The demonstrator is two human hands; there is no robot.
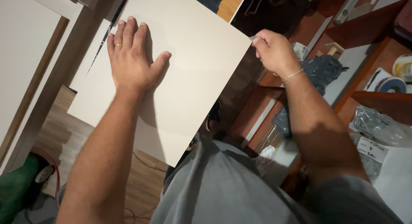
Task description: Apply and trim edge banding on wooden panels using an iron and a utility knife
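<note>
A large cream-white flat panel (193, 78) lies tilted across the middle of the view. My left hand (131, 57), with a ring on one finger, rests palm down and fingers apart on the panel's upper left part. My right hand (274, 50), with a thin bracelet at the wrist, is closed at the panel's right corner, pinching a small thin grey strip (253, 37) at the edge there. My grey shirt (223, 189) fills the bottom centre.
Reddish wooden shelves (369, 95) stand at the right with plastic bags, a dark bag (324, 72), tape rolls and small boxes. More white panels (25, 44) lean at the left. Wood-look floor (64, 129), a green machine (17, 185) and red cable lie below left.
</note>
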